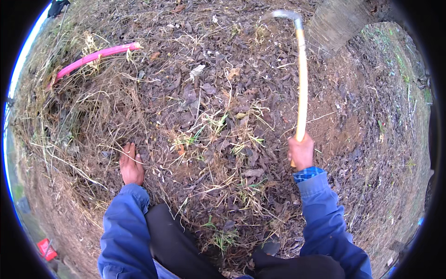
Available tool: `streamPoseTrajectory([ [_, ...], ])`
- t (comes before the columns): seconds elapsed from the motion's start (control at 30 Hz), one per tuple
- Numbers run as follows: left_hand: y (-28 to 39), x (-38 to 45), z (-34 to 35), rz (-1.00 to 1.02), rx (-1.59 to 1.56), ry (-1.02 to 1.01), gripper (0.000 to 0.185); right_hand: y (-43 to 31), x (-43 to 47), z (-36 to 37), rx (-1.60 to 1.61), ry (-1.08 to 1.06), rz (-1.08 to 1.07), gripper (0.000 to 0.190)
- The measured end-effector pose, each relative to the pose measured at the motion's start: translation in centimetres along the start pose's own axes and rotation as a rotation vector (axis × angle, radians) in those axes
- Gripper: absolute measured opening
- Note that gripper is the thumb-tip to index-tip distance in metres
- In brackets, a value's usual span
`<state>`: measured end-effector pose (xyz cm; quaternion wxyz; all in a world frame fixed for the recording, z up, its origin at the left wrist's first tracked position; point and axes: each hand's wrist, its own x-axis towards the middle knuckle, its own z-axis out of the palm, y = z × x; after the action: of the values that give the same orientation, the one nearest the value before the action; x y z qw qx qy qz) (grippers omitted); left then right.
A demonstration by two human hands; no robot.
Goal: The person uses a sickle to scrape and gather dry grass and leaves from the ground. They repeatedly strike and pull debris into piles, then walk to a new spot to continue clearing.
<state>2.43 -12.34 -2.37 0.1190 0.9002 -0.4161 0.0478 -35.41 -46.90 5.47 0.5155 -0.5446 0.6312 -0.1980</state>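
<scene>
My right hand (301, 152) grips the lower end of a long, light wooden handle (301, 87). At its far end a curved metal blade (286, 14), blurred, bends to the left close to the leaf-covered ground. My left hand (132, 166) rests at the edge of a heap of dry grass (104, 104), its fingers extended and partly crossed by stalks. Small green grass tufts (195, 137) and dry leaves lie between my hands. Whether the left hand holds any stalks cannot be told.
A pink tube-like length (99, 57) lies on the dry grass at the upper left. A tree trunk or stump base (334, 24) stands at the upper right, beside the blade. Bare brown soil (334, 122) shows right of the handle. A red object (46, 249) is at the lower left.
</scene>
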Motion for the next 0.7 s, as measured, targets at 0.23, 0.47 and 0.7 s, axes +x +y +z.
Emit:
streamPoseTrajectory([
  [0.23,0.1,0.1,-0.1,-0.007,-0.011,-0.004,0.044,11.3,-14.9,-6.0,0.244,-0.146,0.226,0.017],
  [0.47,-0.3,-0.3,0.5,-0.002,0.002,0.003,0.044,15.9,-25.4,-14.8,-0.347,0.048,0.171,0.015],
  [0.7,-0.5,-0.3,0.6,0.007,-0.024,0.003,0.044,4.8,-7.3,-6.1,0.157,0.143,0.084,0.018],
])
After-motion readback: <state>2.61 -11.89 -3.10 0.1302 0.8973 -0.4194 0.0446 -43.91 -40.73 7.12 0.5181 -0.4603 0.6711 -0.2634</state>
